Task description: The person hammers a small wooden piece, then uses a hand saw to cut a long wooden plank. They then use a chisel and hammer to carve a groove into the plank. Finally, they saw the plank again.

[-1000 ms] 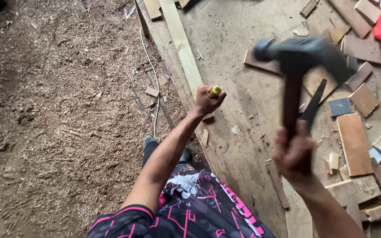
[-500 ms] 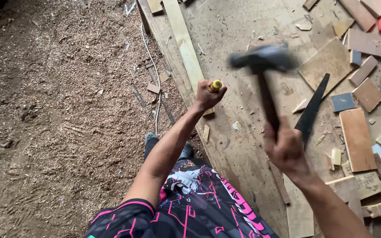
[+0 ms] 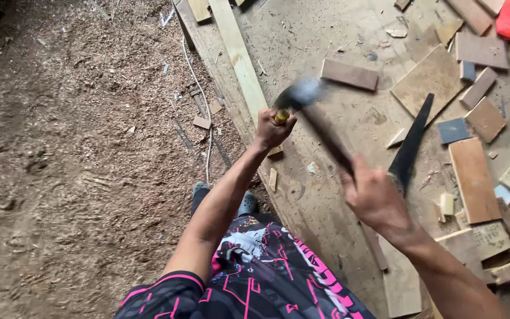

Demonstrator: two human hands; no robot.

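Hammer (image 3: 320, 121) head blurred; chisel (image 3: 279, 116) mostly hidden.

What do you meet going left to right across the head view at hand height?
Sawdust-covered ground → white cord → left hand gripping a yellow-topped tool → right hand holding the hammer → black saw blade → wood offcut.

The left hand (image 3: 274, 131) is stretched well forward on a nearly straight bare arm, fingers curled into a tight fist (thumb side turned up). The right hand (image 3: 374, 196) sits nearer the body, forearm bent in from the lower right, fingers wrapped closed in a firm grip, knuckles facing up. The two hands are well apart.
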